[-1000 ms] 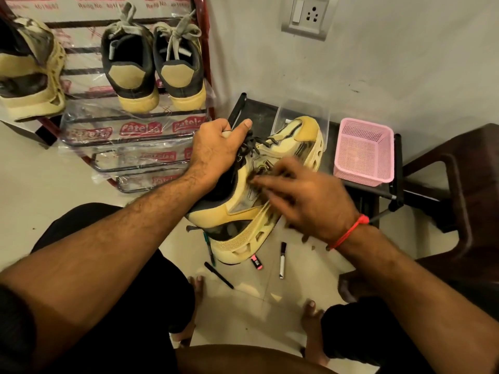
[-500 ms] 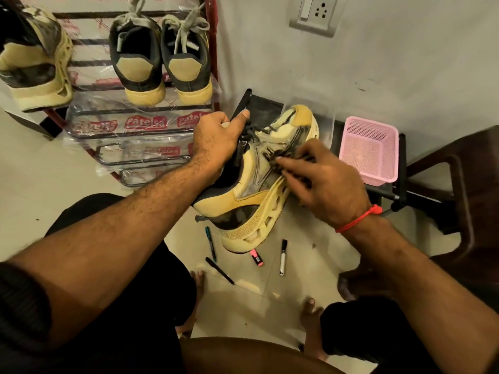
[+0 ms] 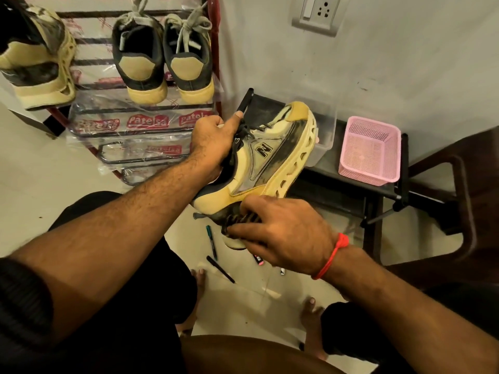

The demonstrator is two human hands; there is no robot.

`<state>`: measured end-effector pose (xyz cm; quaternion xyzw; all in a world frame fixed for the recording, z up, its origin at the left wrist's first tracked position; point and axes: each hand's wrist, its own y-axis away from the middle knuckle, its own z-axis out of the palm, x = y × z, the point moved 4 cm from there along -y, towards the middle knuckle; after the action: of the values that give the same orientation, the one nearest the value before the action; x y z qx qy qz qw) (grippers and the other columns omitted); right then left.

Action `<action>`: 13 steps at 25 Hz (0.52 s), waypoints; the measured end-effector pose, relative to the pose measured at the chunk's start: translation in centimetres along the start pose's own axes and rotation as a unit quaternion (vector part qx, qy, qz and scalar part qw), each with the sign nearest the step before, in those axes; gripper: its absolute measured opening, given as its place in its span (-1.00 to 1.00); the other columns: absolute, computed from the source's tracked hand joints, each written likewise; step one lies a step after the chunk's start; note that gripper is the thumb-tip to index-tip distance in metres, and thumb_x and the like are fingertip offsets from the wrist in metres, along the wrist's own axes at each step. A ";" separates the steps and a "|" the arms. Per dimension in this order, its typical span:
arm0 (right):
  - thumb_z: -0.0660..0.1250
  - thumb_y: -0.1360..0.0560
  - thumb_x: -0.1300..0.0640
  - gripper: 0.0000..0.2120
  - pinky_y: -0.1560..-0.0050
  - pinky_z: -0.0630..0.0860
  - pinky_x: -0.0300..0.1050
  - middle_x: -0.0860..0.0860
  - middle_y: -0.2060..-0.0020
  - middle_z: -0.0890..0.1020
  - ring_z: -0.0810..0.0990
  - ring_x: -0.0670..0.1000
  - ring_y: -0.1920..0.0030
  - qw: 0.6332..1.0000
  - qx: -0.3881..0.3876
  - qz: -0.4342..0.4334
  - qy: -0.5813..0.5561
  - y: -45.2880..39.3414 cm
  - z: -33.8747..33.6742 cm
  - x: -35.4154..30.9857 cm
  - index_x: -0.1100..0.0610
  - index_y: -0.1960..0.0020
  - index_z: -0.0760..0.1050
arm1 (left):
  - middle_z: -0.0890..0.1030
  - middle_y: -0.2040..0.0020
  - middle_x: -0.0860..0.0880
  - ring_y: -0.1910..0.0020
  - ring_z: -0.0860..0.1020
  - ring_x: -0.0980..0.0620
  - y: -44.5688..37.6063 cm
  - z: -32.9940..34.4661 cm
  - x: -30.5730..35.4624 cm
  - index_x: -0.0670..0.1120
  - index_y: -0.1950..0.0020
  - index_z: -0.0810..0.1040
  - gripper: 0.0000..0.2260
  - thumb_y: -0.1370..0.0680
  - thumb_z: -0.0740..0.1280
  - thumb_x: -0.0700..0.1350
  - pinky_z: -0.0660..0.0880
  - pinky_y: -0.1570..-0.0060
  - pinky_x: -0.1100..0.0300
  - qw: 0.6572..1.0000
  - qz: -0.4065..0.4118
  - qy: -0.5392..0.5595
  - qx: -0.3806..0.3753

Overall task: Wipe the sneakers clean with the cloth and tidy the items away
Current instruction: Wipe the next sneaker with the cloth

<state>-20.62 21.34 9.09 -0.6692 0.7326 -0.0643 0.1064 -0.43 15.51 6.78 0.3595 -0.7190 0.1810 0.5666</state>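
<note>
Warm, dim indoor light, brightest on the wall (image 3: 378, 63), glare on the shoe rack's plastic wrap (image 3: 140, 122), wide-angle bending at edges, forearms shadowed.

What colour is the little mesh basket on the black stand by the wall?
Pink. The basket shows clearly in the head view, the only one here.

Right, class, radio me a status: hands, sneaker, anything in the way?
Left hand grips sneaker at the collar. Right hand presses dark cloth on the heel. Pens on floor below, nothing blocking.
</note>
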 end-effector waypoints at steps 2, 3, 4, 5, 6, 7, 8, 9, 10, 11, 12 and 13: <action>0.24 -0.58 -0.10 -0.70 0.31 0.59 -0.13 0.07 -0.04 0.56 0.58 0.01 0.09 0.999 -0.008 0.036 -0.007 -0.2 -0.8 1.5 -0.01 -0.19 0.61 | 0.67 0.09 -0.30 0.06 0.66 -0.32 -0.2 0.0 0.0 -0.23 0.07 0.62 -0.44 -0.42 0.37 0.30 0.61 0.06 -0.27 1.000 -0.001 0.001 -0.002; 0.23 -0.58 -0.10 -0.68 0.31 0.60 -0.11 0.08 -0.05 0.56 0.59 0.02 0.09 0.996 0.027 0.081 -0.007 -0.3 -1.9 3.2 0.01 -0.20 0.61 | 0.67 0.12 -0.29 0.10 0.66 -0.31 -0.5 -0.2 -0.1 -0.19 0.11 0.63 -0.45 -0.39 0.37 0.33 0.61 0.07 -0.27 1.000 -0.007 0.006 0.000; 0.19 -0.58 -0.11 -0.65 0.30 0.62 -0.09 0.10 -0.06 0.56 0.59 0.04 0.07 0.991 0.061 0.122 -0.006 -0.3 -2.9 4.5 0.02 -0.21 0.61 | 0.66 0.18 -0.27 0.17 0.65 -0.28 -0.7 -0.4 -0.1 -0.15 0.16 0.62 -0.48 -0.38 0.36 0.34 0.61 0.08 -0.25 1.000 -0.011 0.009 0.003; 0.17 -0.58 -0.12 -0.63 0.29 0.63 -0.07 0.11 -0.07 0.56 0.59 0.05 0.06 0.987 0.071 0.143 -0.007 -0.1 -3.1 4.9 0.03 -0.22 0.60 | 0.62 0.25 -0.21 0.25 0.61 -0.21 -0.6 -0.5 0.0 -0.11 0.22 0.58 -0.54 -0.41 0.38 0.31 0.60 0.10 -0.22 1.000 -0.012 0.010 0.003; 0.18 -0.59 -0.12 -0.64 0.28 0.63 -0.06 0.10 -0.07 0.55 0.59 0.05 0.05 0.990 0.060 0.125 -0.005 -0.1 -2.6 4.3 0.03 -0.23 0.59 | 0.56 0.29 -0.16 0.28 0.55 -0.14 -0.4 -0.4 0.0 -0.07 0.26 0.54 -0.60 -0.46 0.39 0.26 0.60 0.12 -0.19 1.000 -0.008 0.010 0.003; 0.21 -0.59 -0.11 -0.67 0.28 0.62 -0.06 0.10 -0.07 0.55 0.58 0.04 0.05 0.996 0.037 0.081 -0.006 -0.2 -1.6 2.9 0.02 -0.24 0.58 | 0.52 0.30 -0.12 0.29 0.50 -0.08 -0.1 -0.1 0.0 -0.04 0.29 0.50 -0.63 -0.50 0.40 0.22 0.57 0.16 -0.13 1.000 -0.004 0.006 0.001; 0.23 -0.59 -0.10 -0.69 0.29 0.61 -0.05 0.09 -0.07 0.54 0.57 0.03 0.06 0.999 0.013 0.032 -0.008 -0.2 -0.7 1.2 0.00 -0.23 0.57 | 0.49 0.31 -0.09 0.29 0.48 -0.05 0.1 0.2 -0.1 -0.02 0.32 0.46 -0.63 -0.53 0.40 0.19 0.53 0.19 -0.06 1.000 -0.003 0.000 -0.001; 0.24 -0.59 -0.09 -0.70 0.29 0.61 -0.06 0.09 -0.06 0.54 0.57 0.03 0.07 1.000 -0.006 0.004 -0.008 -0.2 -0.3 0.5 -0.01 -0.22 0.57 | 0.46 0.32 -0.06 0.29 0.46 -0.04 0.2 0.5 -0.2 0.00 0.34 0.42 -0.62 -0.54 0.40 0.18 0.48 0.21 0.00 1.000 -0.002 -0.005 -0.003; 0.22 -0.59 -0.10 -0.69 0.30 0.60 -0.08 0.09 -0.07 0.54 0.58 0.03 0.08 1.000 -0.010 0.010 -0.011 -0.2 -0.5 1.0 0.00 -0.22 0.58 | 0.43 0.34 -0.05 0.29 0.44 -0.04 0.2 0.6 -0.3 0.01 0.36 0.40 -0.61 -0.55 0.40 0.17 0.44 0.21 0.04 1.000 0.002 -0.007 -0.005; 0.19 -0.58 -0.11 -0.66 0.29 0.60 -0.11 0.10 -0.07 0.55 0.58 0.03 0.09 0.999 0.003 0.046 -0.013 -0.2 -1.2 2.3 0.01 -0.22 0.59 | 0.41 0.36 -0.03 0.30 0.43 -0.04 0.1 0.6 -0.3 0.01 0.37 0.38 -0.60 -0.55 0.40 0.18 0.41 0.23 0.05 1.000 0.004 -0.002 -0.009; 0.18 -0.58 -0.11 -0.63 0.29 0.61 -0.11 0.10 -0.07 0.55 0.58 0.03 0.09 0.995 0.035 0.096 -0.015 0.0 -2.0 4.2 0.02 -0.23 0.60 | 0.41 0.36 -0.03 0.30 0.42 -0.04 -0.2 0.5 -0.2 0.01 0.37 0.38 -0.60 -0.54 0.40 0.19 0.39 0.23 0.05 1.000 0.008 0.003 -0.014; 0.18 -0.58 -0.11 -0.63 0.29 0.62 -0.08 0.10 -0.07 0.54 0.57 0.04 0.08 0.985 0.069 0.160 -0.015 0.4 -3.0 6.4 0.03 -0.23 0.60 | 0.41 0.36 -0.04 0.31 0.42 -0.04 -0.3 0.4 -0.1 0.01 0.36 0.39 -0.60 -0.54 0.39 0.20 0.38 0.24 0.05 1.000 0.015 0.000 -0.017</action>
<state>-22.29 14.92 11.44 -0.5354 0.8223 -0.0866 0.1723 -0.47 15.12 6.53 0.3390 -0.7272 0.1775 0.5698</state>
